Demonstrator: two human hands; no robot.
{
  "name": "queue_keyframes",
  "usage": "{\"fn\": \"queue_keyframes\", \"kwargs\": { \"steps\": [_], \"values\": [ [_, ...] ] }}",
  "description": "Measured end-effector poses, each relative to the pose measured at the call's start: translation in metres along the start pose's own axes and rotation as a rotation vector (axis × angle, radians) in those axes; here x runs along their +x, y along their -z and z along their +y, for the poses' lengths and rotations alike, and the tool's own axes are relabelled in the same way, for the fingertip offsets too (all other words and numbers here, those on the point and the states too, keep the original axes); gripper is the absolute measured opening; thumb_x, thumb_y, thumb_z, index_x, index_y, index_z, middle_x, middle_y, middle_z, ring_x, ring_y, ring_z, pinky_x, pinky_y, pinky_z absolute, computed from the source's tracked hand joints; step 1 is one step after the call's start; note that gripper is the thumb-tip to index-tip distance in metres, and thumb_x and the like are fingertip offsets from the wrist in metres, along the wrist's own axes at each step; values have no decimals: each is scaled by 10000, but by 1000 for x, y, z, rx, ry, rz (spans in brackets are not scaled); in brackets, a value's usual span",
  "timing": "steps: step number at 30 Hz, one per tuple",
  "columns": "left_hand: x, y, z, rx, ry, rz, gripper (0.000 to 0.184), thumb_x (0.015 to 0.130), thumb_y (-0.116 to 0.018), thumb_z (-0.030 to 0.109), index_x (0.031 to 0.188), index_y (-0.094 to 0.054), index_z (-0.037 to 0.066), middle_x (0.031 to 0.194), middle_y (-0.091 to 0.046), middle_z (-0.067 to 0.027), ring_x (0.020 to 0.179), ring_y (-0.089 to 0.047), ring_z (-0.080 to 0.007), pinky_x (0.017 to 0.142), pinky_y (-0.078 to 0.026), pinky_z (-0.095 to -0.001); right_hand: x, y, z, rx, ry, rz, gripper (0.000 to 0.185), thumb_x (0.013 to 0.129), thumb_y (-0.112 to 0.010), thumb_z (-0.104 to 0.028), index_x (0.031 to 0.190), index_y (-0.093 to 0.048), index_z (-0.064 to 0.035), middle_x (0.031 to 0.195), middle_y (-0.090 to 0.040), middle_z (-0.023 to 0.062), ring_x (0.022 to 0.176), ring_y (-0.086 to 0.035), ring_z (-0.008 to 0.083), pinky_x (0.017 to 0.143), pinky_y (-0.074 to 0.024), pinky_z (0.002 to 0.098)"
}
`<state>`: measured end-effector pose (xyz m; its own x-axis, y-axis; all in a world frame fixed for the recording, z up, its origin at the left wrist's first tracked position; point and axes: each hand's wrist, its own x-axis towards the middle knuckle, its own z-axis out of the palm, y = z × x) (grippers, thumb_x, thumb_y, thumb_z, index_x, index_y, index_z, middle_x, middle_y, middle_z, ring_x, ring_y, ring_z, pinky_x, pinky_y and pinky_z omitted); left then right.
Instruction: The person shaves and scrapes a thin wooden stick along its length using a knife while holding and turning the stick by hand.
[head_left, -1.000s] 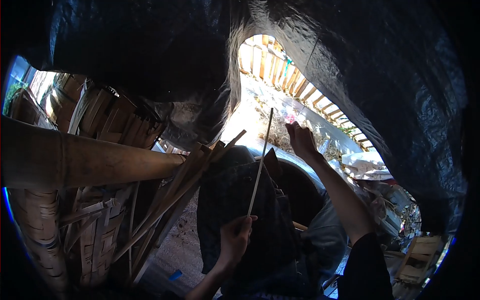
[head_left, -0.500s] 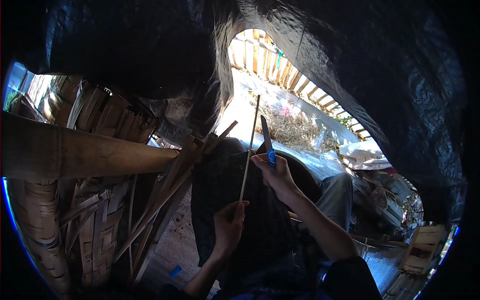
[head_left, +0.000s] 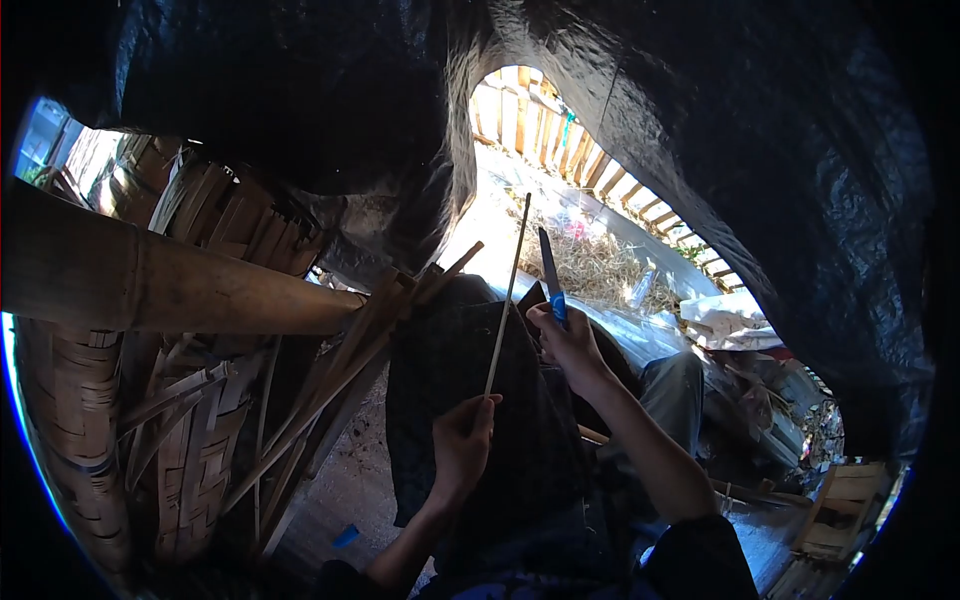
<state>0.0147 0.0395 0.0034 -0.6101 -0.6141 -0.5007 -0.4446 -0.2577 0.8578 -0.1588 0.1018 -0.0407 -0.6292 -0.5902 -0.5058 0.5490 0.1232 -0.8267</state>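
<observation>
My left hand (head_left: 463, 447), low in the middle of the head view, is closed on the lower end of a thin bamboo strip (head_left: 511, 290). The strip rises tilted slightly to the right, its darker tip uppermost. Just right of it, my right hand (head_left: 572, 352) grips a knife by its blue handle (head_left: 557, 308). The narrow blade (head_left: 548, 262) points up and stands apart from the strip. Both hands are above a dark cloth (head_left: 430, 350) over my lap. My right fingers partly hide the handle.
A thick bamboo pole (head_left: 230, 288) juts in from the left, with split bamboo pieces (head_left: 345, 385) leaning beside it. Woven bamboo (head_left: 85, 420) stands at far left. Dark sheeting (head_left: 760, 130) hangs overhead. Straw (head_left: 590, 262) lies ahead; a wooden crate (head_left: 840, 510) sits at lower right.
My right hand with the knife has shifted right, widening the gap to the bamboo strip. My left hand keeps its hold on the strip. The whole view has turned slightly.
</observation>
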Motion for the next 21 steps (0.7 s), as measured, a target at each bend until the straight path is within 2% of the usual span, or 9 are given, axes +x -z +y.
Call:
{"fn": "queue_keyframes", "kwargs": {
  "steps": [2, 6, 9, 11, 14, 17, 21],
  "values": [
    [-2, -2, 7, -3, 45, 12, 205, 927, -520, 129, 997, -650, -13, 605, -472, 53, 529, -413, -5, 471, -309, -187, -2, -2, 0, -69, 8, 24, 240, 859, -629, -247, 935, -550, -33, 578, -405, -58, 455, -344, 24, 421, -288, 213],
    [0, -1, -4, 63, -55, 13, 221, 937, -512, 159, 1009, -642, -4, 597, -446, 66, 485, -368, 6, 424, -270, -177, 1, -10, 5, -40, 32, -12, 246, 854, -640, -245, 930, -558, -26, 580, -415, -54, 458, -360, 30, 420, -296, 209],
    [-1, -1, -4, 81, -68, 5, 219, 936, -512, 154, 1010, -643, -5, 596, -445, 66, 492, -370, 6, 430, -272, -178, 4, -11, 7, -44, 41, 9, 240, 852, -642, -242, 921, -561, -28, 580, -421, -51, 458, -367, 33, 416, -296, 208],
    [-2, -1, -1, 80, -27, 19, 214, 929, -520, 131, 1002, -648, -24, 597, -469, 48, 536, -401, -9, 480, -308, -197, 6, -11, 9, -64, 38, 17, 234, 852, -641, -239, 917, -562, -29, 579, -423, -50, 457, -368, 34, 414, -295, 208],
    [-1, -1, 0, 75, -33, 11, 212, 925, -523, 130, 1008, -649, -19, 595, -478, 41, 538, -413, -14, 484, -319, -203, 9, -15, 10, -88, 41, 31, 184, 849, -638, -242, 906, -604, -71, 547, -419, -64, 422, -369, 18, 385, -282, 201],
    [1, -2, -2, 97, -78, 26, 208, 928, -519, 130, 1013, -644, -13, 595, -457, 61, 504, -386, 1, 443, -286, -182, 9, -15, 9, 19, -24, -28, 189, 869, -598, -204, 920, -519, -39, 567, -396, -57, 437, -347, 22, 409, -272, 193],
    [1, -3, -3, 76, -73, 30, 207, 924, -524, 128, 1010, -646, -16, 593, -460, 56, 505, -390, -3, 447, -290, -185, 10, -16, 11, 39, -17, -31, 157, 873, -578, -181, 918, -509, -48, 556, -373, -63, 429, -331, 18, 402, -264, 195]
  ]
}}
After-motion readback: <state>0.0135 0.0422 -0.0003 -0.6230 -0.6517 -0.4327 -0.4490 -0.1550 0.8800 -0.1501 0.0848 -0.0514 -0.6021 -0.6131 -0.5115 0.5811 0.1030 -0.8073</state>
